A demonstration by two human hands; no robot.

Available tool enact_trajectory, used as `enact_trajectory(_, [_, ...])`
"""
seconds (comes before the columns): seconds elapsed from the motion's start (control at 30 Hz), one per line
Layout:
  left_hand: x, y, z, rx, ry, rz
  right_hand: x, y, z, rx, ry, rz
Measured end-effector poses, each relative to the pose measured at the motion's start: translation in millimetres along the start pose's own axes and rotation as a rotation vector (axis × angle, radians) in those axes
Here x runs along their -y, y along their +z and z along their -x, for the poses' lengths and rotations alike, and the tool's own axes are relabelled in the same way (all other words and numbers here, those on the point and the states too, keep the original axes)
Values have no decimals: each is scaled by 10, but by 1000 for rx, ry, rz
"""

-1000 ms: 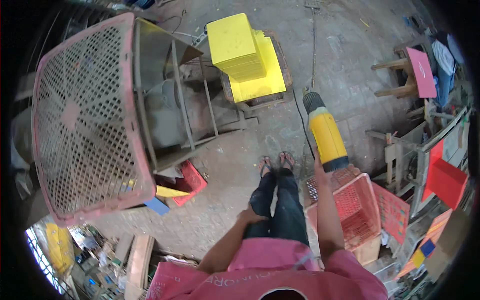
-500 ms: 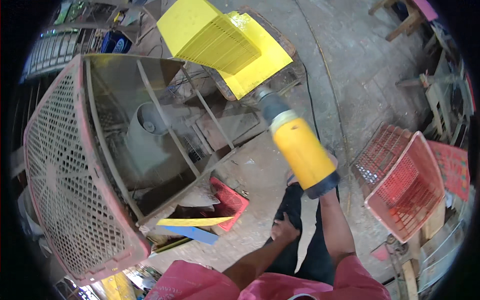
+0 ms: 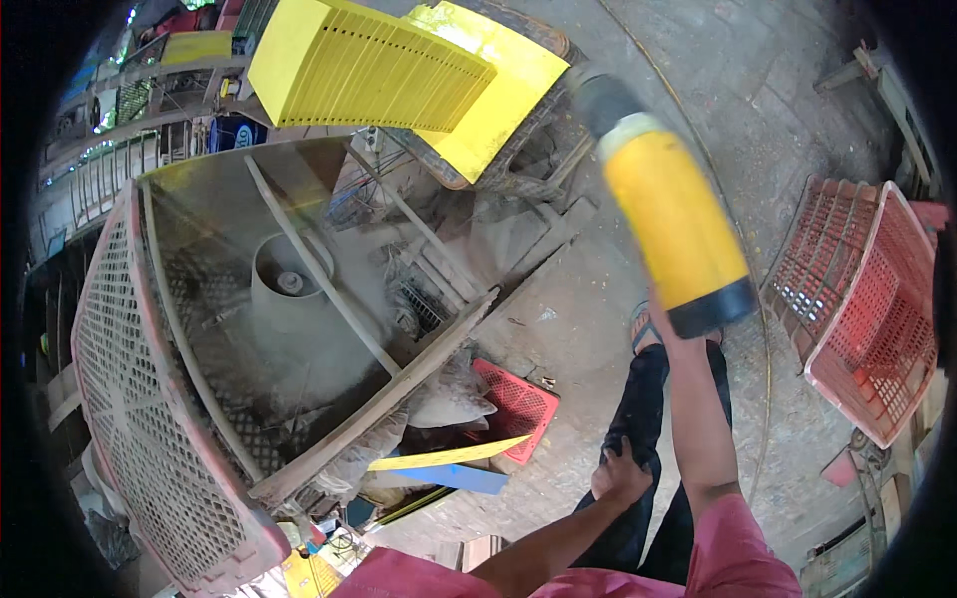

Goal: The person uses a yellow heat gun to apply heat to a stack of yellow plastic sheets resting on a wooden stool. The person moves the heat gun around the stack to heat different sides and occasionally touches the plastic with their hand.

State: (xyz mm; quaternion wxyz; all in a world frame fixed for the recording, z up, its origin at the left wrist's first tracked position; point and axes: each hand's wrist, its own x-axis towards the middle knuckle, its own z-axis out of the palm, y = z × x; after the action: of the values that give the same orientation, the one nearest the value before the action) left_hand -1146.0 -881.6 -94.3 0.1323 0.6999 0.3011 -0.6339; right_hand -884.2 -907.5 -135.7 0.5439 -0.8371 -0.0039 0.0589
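A yellow power drill (image 3: pixel 678 224) with a black rear cap and a dark front end is raised before me, blurred by motion. My right hand (image 3: pixel 677 349) grips it from below; the tool's body hides most of the fingers and the handle. My left hand (image 3: pixel 620 476) rests on my dark trouser leg, its fingers loosely apart and partly bent, with no tool in it. Up and left of the drill stands a stack of yellow sheets (image 3: pixel 389 75) with rows of holes, on a flat yellow sheet (image 3: pixel 498 95). The drill's front end is apart from them.
At left, a frame with wooden bars (image 3: pixel 319 259) and a pink lattice panel (image 3: pixel 159 399) surrounds a dusty round drum (image 3: pixel 289 274). A red basket (image 3: pixel 523 404) lies by the frame; a larger red crate (image 3: pixel 867 319) is at right. A cable (image 3: pixel 713 169) runs along the floor.
The view has shifted, so the yellow stack and frame sit farther left. The drill has swung right, away from the yellow sheets. My left hand stays on my leg.
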Motion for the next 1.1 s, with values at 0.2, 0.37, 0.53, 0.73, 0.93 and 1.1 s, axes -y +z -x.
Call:
enact_trajectory(0.2, [25, 42, -30, -22, 11, -14, 302, 217, -56, 120, -273, -351])
enact_trajectory(0.37, [47, 123, -68, -31, -30, -26, 292, 285, -2, 129, 63, -574])
enact_trajectory(0.53, [-4, 78, -33, -18, -55, -18, 68, 391, -76, -109, 136, -717])
enact_trajectory(0.73, [-37, 34, -17, -36, -28, -19, 456, 102, -166, 193, -49, -522])
enact_trajectory(0.93, [-37, 63, -26, -52, -15, -16, 170, 271, -33, 24, 23, -591])
enact_trajectory(1.1, [-28, 107, -40, -35, -25, 12, -105, 335, 51, 46, 43, -647])
